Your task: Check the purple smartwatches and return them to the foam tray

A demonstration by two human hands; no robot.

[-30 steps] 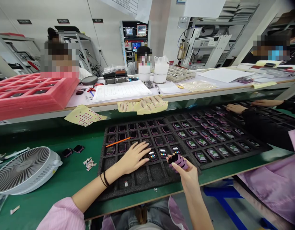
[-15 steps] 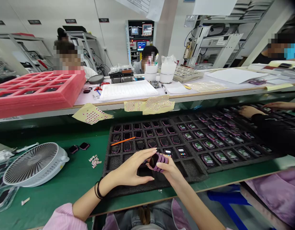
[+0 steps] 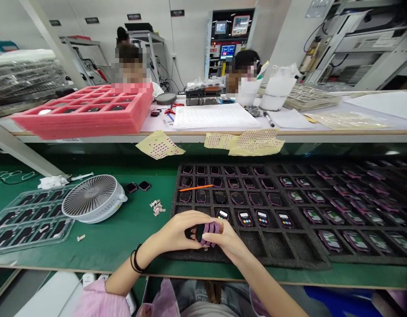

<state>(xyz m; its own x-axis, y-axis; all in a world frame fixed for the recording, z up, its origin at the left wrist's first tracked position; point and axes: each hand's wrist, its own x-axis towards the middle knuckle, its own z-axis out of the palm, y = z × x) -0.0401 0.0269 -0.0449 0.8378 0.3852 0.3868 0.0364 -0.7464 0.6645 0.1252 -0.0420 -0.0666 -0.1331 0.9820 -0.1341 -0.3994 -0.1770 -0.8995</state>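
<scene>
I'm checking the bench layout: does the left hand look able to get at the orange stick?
Likely yes: the orange stick lies uncovered on the foam tray, just beyond the left hand. That hand is at the purple watches, though, so it might have to leave them to the right hand first.

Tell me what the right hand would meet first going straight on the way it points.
Most likely the bare left hand, cupped just ahead. The right hand points forward and to the left, with a stack of rounded, purple-framed watch bodies in its grip; depth between them is hard to judge.
</scene>
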